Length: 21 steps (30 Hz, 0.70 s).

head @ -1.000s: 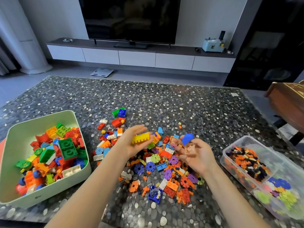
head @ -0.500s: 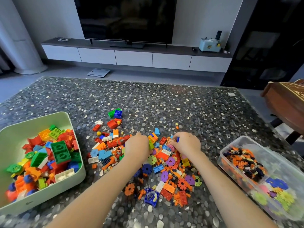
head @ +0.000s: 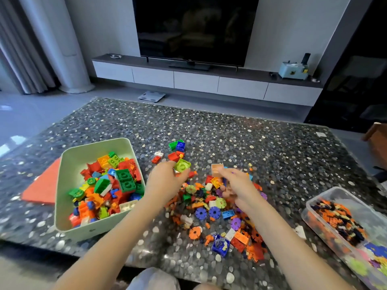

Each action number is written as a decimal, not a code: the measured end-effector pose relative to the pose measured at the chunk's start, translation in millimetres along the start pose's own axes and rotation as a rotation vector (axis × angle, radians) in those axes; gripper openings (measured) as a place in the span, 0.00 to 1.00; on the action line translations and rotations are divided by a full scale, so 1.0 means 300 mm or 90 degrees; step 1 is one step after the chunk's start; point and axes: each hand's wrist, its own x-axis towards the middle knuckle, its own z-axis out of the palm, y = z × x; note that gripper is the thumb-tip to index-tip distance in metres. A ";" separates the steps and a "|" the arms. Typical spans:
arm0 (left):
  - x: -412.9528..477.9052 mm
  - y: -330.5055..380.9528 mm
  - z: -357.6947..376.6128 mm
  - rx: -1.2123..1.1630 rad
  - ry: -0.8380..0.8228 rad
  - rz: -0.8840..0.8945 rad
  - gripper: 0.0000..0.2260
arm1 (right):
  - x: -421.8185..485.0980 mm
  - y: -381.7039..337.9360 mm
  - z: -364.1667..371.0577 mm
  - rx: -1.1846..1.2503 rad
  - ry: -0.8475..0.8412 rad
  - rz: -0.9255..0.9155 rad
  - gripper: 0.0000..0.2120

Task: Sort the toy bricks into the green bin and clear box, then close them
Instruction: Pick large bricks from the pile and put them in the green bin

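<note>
A heap of loose toy bricks and gear-shaped pieces (head: 211, 208) lies in the middle of the table. My left hand (head: 165, 181) grips a lime green brick (head: 182, 165) just above the heap's far left side. My right hand (head: 236, 185) pinches a pale orange brick (head: 216, 169) above the heap's far edge. The green bin (head: 69, 164) sits at the left, open and holding many large bricks. At the right edge stands the clear box (head: 326, 195), open, with small orange and dark pieces and flower shapes inside.
A red flat sheet (head: 44, 185) lies under the bin's left side. A few bricks (head: 177, 146) sit apart behind the heap. The pebble-patterned table (head: 230, 135) stretches away toward a TV cabinet. A wooden chair (head: 377, 141) stands at the right.
Both hands dipped into the heap and came up again: the left now holds a lime green brick instead of a yellow one, the right a pale orange brick. The view swung right.
</note>
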 end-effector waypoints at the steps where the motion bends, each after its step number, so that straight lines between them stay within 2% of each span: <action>1: 0.004 -0.041 -0.033 -0.037 0.028 -0.041 0.17 | -0.023 -0.020 0.057 0.033 -0.065 0.041 0.06; 4: -0.003 -0.177 -0.134 -0.049 0.108 -0.092 0.11 | -0.080 -0.071 0.268 -0.002 -0.168 0.040 0.05; 5: -0.001 -0.222 -0.150 -0.028 0.111 -0.073 0.10 | -0.087 -0.085 0.335 -0.003 -0.180 0.026 0.05; 8: -0.003 -0.363 -0.182 0.113 0.071 0.044 0.14 | -0.106 -0.114 0.533 0.001 -0.208 0.005 0.04; 10: 0.009 -0.450 -0.185 0.164 0.064 0.077 0.16 | -0.114 -0.118 0.629 0.020 -0.216 0.006 0.02; 11: 0.015 -0.487 -0.185 0.186 0.068 0.063 0.17 | -0.115 -0.118 0.659 0.027 -0.216 0.005 0.02; 14: 0.017 -0.563 -0.193 0.251 0.036 -0.084 0.22 | -0.113 -0.134 0.715 0.047 -0.213 -0.024 0.11; 17: 0.027 -0.589 -0.196 0.126 0.049 -0.153 0.22 | -0.098 -0.149 0.727 0.075 -0.248 0.008 0.27; 21: 0.034 -0.529 -0.215 -0.002 0.110 -0.138 0.19 | -0.107 -0.132 0.682 0.168 -0.255 0.013 0.26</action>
